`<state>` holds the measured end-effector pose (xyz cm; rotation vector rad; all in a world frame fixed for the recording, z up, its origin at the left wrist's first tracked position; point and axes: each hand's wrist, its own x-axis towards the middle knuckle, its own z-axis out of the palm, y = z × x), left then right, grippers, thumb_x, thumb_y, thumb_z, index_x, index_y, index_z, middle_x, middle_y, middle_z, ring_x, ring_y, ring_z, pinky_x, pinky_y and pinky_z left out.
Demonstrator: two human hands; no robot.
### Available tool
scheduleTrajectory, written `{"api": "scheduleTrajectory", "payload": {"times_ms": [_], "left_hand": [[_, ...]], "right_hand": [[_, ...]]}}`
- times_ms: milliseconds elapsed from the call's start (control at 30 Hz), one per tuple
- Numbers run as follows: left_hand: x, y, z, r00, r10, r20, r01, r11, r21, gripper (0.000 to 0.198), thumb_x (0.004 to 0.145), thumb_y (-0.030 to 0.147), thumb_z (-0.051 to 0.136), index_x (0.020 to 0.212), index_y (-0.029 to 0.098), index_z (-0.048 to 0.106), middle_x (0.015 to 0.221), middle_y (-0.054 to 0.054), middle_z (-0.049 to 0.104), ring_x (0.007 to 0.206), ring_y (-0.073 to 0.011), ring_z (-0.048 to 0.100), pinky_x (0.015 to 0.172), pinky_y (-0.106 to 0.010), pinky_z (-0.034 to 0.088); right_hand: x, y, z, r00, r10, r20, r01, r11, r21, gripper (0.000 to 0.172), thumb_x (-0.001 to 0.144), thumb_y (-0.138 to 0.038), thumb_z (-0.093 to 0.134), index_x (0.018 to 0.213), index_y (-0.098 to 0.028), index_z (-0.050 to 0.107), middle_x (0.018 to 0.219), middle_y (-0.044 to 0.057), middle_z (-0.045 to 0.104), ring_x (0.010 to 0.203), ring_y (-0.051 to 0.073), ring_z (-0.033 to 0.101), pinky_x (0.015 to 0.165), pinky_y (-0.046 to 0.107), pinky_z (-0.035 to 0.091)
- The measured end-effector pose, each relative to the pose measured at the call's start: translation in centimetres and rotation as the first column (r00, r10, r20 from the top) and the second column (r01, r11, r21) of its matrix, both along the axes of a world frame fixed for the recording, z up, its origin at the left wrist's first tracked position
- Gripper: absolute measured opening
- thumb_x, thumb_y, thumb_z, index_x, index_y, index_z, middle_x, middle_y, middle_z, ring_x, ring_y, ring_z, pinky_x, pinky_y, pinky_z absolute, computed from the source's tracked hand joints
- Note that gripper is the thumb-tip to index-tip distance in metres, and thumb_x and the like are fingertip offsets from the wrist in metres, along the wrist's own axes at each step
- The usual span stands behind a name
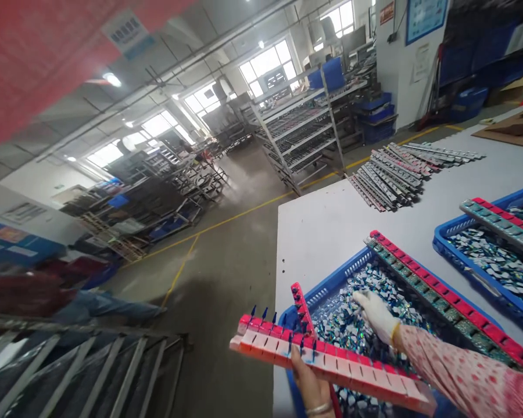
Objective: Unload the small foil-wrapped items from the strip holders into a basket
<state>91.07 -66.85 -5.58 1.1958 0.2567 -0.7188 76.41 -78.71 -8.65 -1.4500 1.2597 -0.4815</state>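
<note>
My left hand [310,380] is closed around a long slotted bar [357,371], pale pink on its side and bright red along its top edge. Small dark-blue pointed pieces stand up from the bar's left half. My right hand [377,316], in a white glove, reaches over the small shiny blue-and-white pieces [348,313] heaped in a blue basket [326,290]. Its fingers are drawn together; whether a piece is between them I cannot make out. A short red strip [303,310] rests at the basket's left side, behind the held bar.
Another red-topped bar [436,284] lies across the basket. To the right, a second blue basket [444,244] carries a similar bar [505,223]. Many thin strips [387,180] are piled on the white table [322,226]. A metal rack [296,133] stands beyond; a person's leg [113,307] shows at left.
</note>
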Motion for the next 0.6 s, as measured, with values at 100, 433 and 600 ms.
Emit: {"api": "scheduleTrajectory", "payload": {"times_ms": [100, 433, 600], "left_hand": [[0.0, 0.1, 0.6, 0.999, 0.006, 0.047, -0.008, 0.999, 0.038, 0.033, 0.085, 0.043, 0.057, 0.112, 0.025, 0.062, 0.101, -0.005, 0.069, 0.099, -0.0220, 0.065, 0.100, -0.041, 0.046], [2.2, 0.1, 0.1, 0.999, -0.032, 0.041, 0.032, 0.999, -0.003, 0.038, 0.083, 0.052, 0.053, 0.107, 0.025, 0.064, 0.093, -0.005, 0.070, 0.094, -0.0239, 0.067, 0.091, -0.043, 0.051], [2.8, -0.2, -0.1, 1.000, -0.027, 0.010, 0.027, 1.000, -0.006, 0.035, 0.082, 0.052, 0.055, 0.101, 0.024, 0.064, 0.087, -0.004, 0.069, 0.085, -0.0223, 0.067, 0.089, -0.042, 0.052]], "right_hand": [[-0.5, -2.0, 0.2, 0.993, 0.080, -0.084, -0.083, 0.996, -0.032, 0.033, 0.085, -0.046, 0.044, 0.094, -0.018, 0.059, 0.073, 0.005, 0.061, 0.063, 0.017, 0.054, 0.059, 0.027, 0.036], [-4.7, 2.1, -0.5, 0.761, 0.567, -0.315, -0.641, 0.731, -0.234, 0.031, 0.082, -0.048, 0.053, 0.089, -0.022, 0.068, 0.079, 0.005, 0.068, 0.068, 0.020, 0.058, 0.058, 0.027, 0.032], [-4.6, 3.4, -1.4, 0.771, 0.540, -0.337, -0.634, 0.695, -0.339, 0.031, 0.086, -0.047, 0.049, 0.099, -0.026, 0.068, 0.084, 0.006, 0.070, 0.077, 0.023, 0.063, 0.064, 0.028, 0.034]]}}
